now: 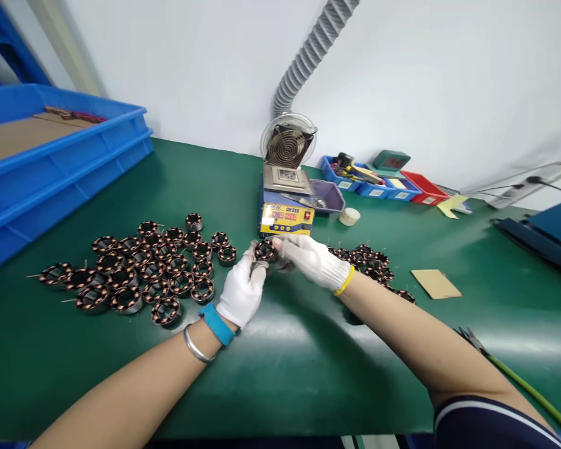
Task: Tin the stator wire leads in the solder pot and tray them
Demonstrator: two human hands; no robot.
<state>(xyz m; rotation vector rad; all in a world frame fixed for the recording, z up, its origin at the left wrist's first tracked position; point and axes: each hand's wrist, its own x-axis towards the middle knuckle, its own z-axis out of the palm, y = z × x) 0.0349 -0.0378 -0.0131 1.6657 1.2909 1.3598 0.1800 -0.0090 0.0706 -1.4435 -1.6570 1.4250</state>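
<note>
A copper-wound motor stator (265, 251) is held in front of the solder pot (286, 202), above the green bench. My left hand (244, 284), in a white glove, grips the stator from the left with thumb and fingers. From the other side, my right hand (308, 257), also gloved, has its thumb and fingers closed at the stator's right edge. Whether a thin wire lies between those fingertips is too small to tell. Many more stators (154, 269) stand in a group left of my hands. Another group of stators (374, 265) sits behind my right forearm.
A large blue crate (65, 178) stands at the left. Behind the solder pot are a fan (287, 146) and grey duct (308, 56). Small bins (374, 189), a round white container (350, 216), a cardboard piece (436, 284) and pliers (477, 343) are on the right.
</note>
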